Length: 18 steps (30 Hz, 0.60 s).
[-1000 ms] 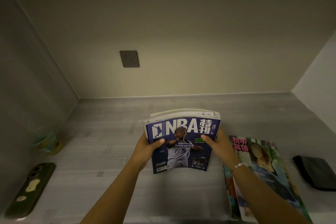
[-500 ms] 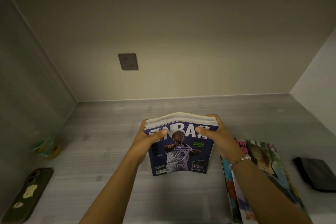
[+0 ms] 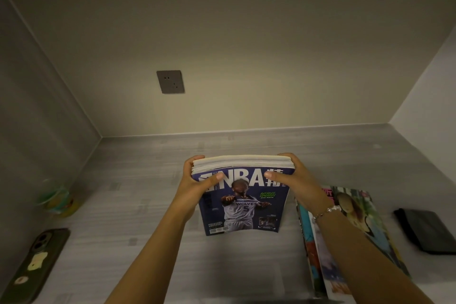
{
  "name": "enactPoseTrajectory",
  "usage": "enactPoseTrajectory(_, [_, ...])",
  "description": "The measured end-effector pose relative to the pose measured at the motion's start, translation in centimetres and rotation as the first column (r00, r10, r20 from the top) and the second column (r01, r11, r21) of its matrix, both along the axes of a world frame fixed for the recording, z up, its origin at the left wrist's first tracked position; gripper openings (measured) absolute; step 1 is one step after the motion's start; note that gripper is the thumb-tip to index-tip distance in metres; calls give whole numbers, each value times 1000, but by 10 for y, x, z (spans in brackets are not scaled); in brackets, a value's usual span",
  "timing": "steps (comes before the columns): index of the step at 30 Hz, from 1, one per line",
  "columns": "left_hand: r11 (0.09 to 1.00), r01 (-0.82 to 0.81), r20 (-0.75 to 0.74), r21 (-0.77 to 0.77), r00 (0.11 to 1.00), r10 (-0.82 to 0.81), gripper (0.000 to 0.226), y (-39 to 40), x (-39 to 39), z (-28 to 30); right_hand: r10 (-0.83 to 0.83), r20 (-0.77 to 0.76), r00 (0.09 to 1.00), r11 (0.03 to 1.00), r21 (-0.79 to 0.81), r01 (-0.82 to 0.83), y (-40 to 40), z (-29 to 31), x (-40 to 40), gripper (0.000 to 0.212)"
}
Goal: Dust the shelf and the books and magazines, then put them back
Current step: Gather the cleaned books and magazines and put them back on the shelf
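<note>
Magazines come in two lots on the grey shelf (image 3: 138, 192): nearest, at the right, a few lie flat in a loose pile (image 3: 350, 237) under the right forearm, while at centre the NBA stack (image 3: 243, 195) stands tilted on its near edge, cover toward the camera. Left hand (image 3: 195, 187) and right hand (image 3: 298, 182) clamp its two upper corners, thumbs on the cover and fingers curled behind, probably to square the pages before standing or laying it farther back. A phone (image 3: 37, 261) lies near left, a dark cloth (image 3: 429, 232) lies at the right edge, and a wall socket (image 3: 170, 81) sits beyond on the back wall.
</note>
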<state>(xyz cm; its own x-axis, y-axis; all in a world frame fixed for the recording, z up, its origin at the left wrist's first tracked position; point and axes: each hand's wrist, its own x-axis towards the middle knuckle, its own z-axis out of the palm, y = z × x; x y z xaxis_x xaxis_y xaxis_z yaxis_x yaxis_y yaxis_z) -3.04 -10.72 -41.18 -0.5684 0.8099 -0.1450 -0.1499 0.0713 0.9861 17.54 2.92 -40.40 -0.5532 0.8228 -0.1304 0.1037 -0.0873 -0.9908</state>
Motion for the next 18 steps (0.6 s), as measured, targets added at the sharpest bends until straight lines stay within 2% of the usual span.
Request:
enactPoseTrajectory(4, [1000, -4, 33, -29, 999, 5, 63, 0, 3, -6, 9, -28, 1000, 1000, -22, -10, -10, -12, -2, 45])
enactPoseTrajectory(13, [997, -56, 47, -49, 997, 58, 60, 5, 4, -4, -25, 11, 1000, 998, -50, 26, -8, -18, -2, 39])
enactPoseTrajectory(18, [999, -49, 49, -10, 998, 50, 56, 2, 6, -5, 39, 6, 999, 993, -116, -38, -4, -19, -1, 61])
